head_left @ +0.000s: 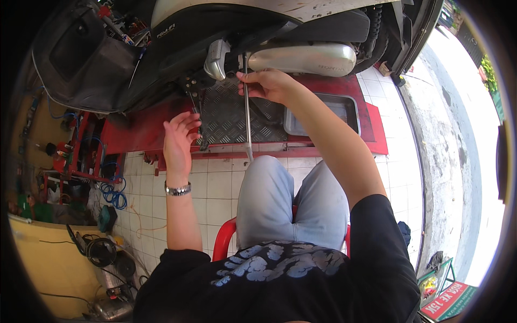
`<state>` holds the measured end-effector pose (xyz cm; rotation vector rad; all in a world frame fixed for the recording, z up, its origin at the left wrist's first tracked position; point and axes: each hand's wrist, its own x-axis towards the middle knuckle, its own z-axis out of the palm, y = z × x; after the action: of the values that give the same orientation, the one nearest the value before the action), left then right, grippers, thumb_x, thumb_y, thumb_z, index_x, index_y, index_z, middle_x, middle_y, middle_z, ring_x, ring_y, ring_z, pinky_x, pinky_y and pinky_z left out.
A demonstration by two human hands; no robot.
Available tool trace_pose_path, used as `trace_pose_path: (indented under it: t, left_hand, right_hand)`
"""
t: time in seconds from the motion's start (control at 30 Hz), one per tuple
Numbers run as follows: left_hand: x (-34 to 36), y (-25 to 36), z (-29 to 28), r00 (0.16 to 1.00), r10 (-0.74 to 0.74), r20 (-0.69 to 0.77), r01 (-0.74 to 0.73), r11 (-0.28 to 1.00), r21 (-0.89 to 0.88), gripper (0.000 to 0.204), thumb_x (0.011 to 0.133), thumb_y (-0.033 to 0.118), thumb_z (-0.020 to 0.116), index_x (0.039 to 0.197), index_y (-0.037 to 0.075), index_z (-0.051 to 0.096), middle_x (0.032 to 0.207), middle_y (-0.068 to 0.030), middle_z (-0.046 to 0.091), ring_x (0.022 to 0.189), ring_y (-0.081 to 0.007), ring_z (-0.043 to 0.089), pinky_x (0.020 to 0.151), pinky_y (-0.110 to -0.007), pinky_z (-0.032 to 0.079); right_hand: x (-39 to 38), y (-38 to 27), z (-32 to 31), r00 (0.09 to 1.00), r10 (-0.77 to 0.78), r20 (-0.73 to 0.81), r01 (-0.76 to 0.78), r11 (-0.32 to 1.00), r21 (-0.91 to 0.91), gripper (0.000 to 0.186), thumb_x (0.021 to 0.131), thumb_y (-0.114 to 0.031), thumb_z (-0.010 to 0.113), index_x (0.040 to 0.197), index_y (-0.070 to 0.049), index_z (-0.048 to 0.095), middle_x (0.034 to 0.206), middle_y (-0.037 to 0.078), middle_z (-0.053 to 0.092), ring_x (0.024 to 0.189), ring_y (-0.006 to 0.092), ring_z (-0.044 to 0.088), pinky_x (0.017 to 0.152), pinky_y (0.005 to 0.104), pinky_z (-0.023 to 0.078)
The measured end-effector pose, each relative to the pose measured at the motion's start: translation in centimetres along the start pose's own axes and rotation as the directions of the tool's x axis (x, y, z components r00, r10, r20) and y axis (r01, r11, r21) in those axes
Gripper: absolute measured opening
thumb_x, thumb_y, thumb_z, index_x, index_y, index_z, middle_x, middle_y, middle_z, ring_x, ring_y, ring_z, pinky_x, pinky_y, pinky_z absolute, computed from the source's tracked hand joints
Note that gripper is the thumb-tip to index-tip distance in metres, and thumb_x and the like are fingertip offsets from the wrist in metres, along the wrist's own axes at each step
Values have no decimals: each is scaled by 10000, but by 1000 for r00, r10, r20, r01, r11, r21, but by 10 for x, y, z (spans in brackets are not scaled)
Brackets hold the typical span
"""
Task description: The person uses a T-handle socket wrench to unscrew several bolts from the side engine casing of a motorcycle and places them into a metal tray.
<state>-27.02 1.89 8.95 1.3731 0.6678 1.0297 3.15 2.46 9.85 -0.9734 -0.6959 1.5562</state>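
My right hand (265, 84) grips a long silver metal tool bar (248, 121) near its top, just beside a silver metal cover (215, 59) and below the long silver housing (301, 58) on a dark scooter (194, 24). The bar runs down toward my left knee. My left hand (180, 134) is raised to the left of the bar, fingers spread and curved, holding nothing. Behind both hands is a black diamond-plate surface (221, 121) on the red lift (134, 132), with a metal tray (321, 121) on its right.
I sit on a red plastic chair (223, 242) on white tiles (210, 207). At the left are a red rack (75, 161), blue hoses (112, 195) and a compressor (116, 269). At the right lie the pavement (441, 134) and a red sign (447, 299).
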Motion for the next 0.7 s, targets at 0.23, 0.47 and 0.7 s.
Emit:
trace_pose_path:
  t: [0.23,0.47,0.7]
  left_hand:
    - [-62,22,74,892,379,246,-452,734,507,996,772,683,674,1430,20,328,1525,-172,341,1228,-299,527,994,-412,446]
    - [-74,16,98,805,492,331,-544,391,742,1068,685,426,870,1484,73,256,1547,-183,286,1296,-353,460,1016,-464,435]
    - [-64,33,137,774,454,442,-597,291,747,642,761,172,818,1341,106,551,1306,-166,556,1014,-278,578,845,-378,480]
  right_hand:
    - [7,8,12,993,-10,-117,4,998,-57,233,821,-225,811,907,-39,699,804,15,654,690,100,610,525,142,486]
    - [11,9,21,987,-13,-159,10,1000,-15,328,806,-334,826,729,-98,611,695,-16,569,619,86,519,443,196,316]
    - [9,7,30,974,-35,-223,27,999,-39,430,788,-403,830,666,-96,554,651,9,521,591,136,491,467,262,293]
